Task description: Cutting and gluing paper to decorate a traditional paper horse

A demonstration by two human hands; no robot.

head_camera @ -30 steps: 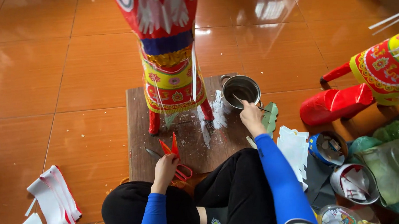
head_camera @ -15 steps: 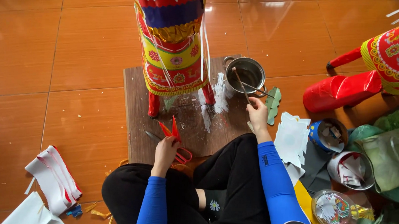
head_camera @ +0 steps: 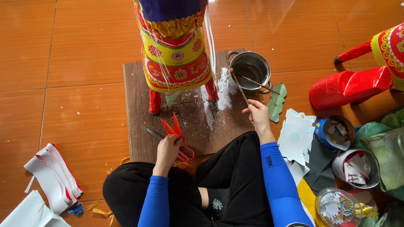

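My left hand (head_camera: pixel 168 147) rests on the wooden board (head_camera: pixel 138 124) and pinches a small red paper piece (head_camera: pixel 173 127), beside red-handled scissors (head_camera: pixel 182 152). My right hand (head_camera: pixel 258 115) holds a thin stick (head_camera: pixel 239 87) whose tip reaches the rim of a small metal pot (head_camera: pixel 251 68). A second stick lies across the pot. A tall paper figure (head_camera: pixel 175 39) in red, yellow and blue stands on the board on red legs. White glue smears (head_camera: pixel 222 89) cover the board near the pot.
A second red paper figure (head_camera: pixel 372 71) lies at the right. Green leaf cut-outs (head_camera: pixel 276 101), white paper shapes (head_camera: pixel 296 136), several tins of scraps (head_camera: pixel 335 132) and green bags (head_camera: pixel 395 149) crowd the right. Folded white-and-red strips (head_camera: pixel 54 177) lie at the left on orange tiles.
My right hand has drawn back from the pot toward me, now holding a stick. The view has shifted so the board sits more centrally. My left hand has stayed put.
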